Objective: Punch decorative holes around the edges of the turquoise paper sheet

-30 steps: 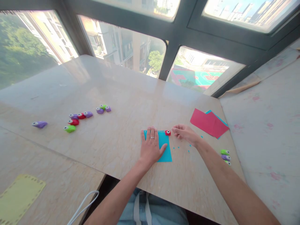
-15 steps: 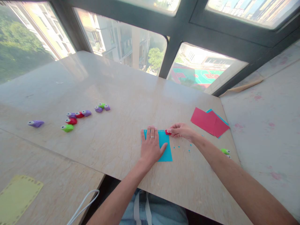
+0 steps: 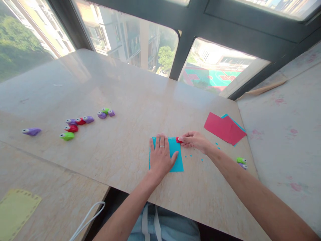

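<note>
Fingers of the right hand (image 3: 195,140) pinch a small red plastic paper punch (image 3: 178,140) at the square blue paper sheet's (image 3: 177,157) two-o'clock corner. The left hand (image 3: 161,156) lies open and flat, pressing that sheet.

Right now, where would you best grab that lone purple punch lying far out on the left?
Pinch the purple punch across its long sides at mid-body, coming from above. It lies flat on the table, apart from the other punches, its white button end pointing left, so nothing blocks either flank.
</note>
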`<state>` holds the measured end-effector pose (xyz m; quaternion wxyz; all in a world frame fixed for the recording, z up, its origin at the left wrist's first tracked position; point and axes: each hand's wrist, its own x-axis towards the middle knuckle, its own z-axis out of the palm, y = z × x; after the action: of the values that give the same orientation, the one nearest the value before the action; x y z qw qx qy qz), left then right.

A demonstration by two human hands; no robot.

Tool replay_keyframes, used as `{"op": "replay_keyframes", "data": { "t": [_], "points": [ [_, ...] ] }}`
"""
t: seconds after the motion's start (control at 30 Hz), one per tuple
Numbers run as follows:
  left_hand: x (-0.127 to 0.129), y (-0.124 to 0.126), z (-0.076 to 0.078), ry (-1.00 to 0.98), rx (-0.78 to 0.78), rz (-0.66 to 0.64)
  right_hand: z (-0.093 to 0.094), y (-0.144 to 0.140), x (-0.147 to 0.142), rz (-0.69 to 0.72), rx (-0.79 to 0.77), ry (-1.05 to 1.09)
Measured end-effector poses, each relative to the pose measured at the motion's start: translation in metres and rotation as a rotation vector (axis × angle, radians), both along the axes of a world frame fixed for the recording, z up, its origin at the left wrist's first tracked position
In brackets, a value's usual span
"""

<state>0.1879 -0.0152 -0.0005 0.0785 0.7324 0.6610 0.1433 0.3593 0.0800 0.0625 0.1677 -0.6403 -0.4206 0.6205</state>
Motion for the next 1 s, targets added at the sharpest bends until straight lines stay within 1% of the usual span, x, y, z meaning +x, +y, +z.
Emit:
{"op": "replay_keyframes", "data": {
  "t": [0.2,0.37,0.6,0.8,0.9,1.0],
  "points": [
    [-0.001,0.000,0.003,-0.023,-0.020,0.015,-0.001,-0.001,-0.003,-0.040,-0.022,0.007],
    [-0.002,0.000,0.004,-0.024,-0.027,0.010,0.000,0.001,-0.006,-0.023,0.007,-0.043],
    [-0.001,0.000,0.004,-0.035,-0.036,0.011,0.001,0.012,-0.008,0.114,0.032,-0.155],
    [-0.001,0.000,0.006,-0.052,-0.061,0.015,-0.003,0.019,-0.017,0.229,0.076,-0.321],
    [-0.001,0.000,0.007,-0.061,-0.066,0.015,-0.005,0.023,-0.019,0.300,0.053,-0.402],
    [-0.001,0.000,0.008,-0.066,-0.060,0.014,-0.005,0.026,-0.021,0.314,0.043,-0.419]
  ]
}}
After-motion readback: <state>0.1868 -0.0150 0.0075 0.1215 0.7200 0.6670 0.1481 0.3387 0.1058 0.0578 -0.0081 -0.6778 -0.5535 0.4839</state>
